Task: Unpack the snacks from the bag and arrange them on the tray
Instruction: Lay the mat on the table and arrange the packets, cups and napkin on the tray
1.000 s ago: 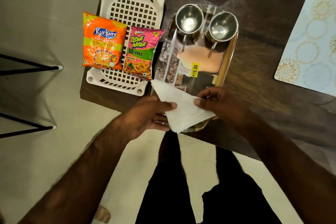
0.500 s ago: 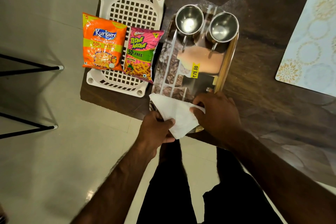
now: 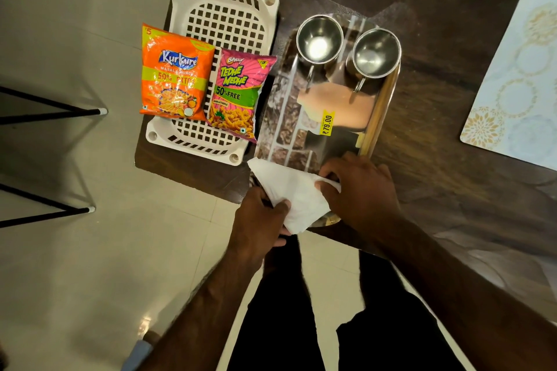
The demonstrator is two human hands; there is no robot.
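An orange Kurkure packet (image 3: 176,72) and a pink Tedhe Medhe packet (image 3: 238,96) lie side by side on the near part of a white slotted plastic tray (image 3: 223,13). A white bag (image 3: 294,194), folded small, rests over the near end of a steel tray (image 3: 379,117). My left hand (image 3: 259,224) pinches the bag's near left edge. My right hand (image 3: 360,190) presses down on its right side, fingers curled over the fold.
Two steel cups (image 3: 319,39) (image 3: 375,53) stand at the far end of the steel tray, which carries a yellow price sticker (image 3: 328,123). A patterned placemat (image 3: 518,69) lies at the right. The dark wooden table (image 3: 437,9) ends near my legs; black stool legs (image 3: 51,113) stand left.
Both hands have drawn closer together on the bag, folding it smaller. My right hand now lies flat over its right side. The snack packets have not moved.
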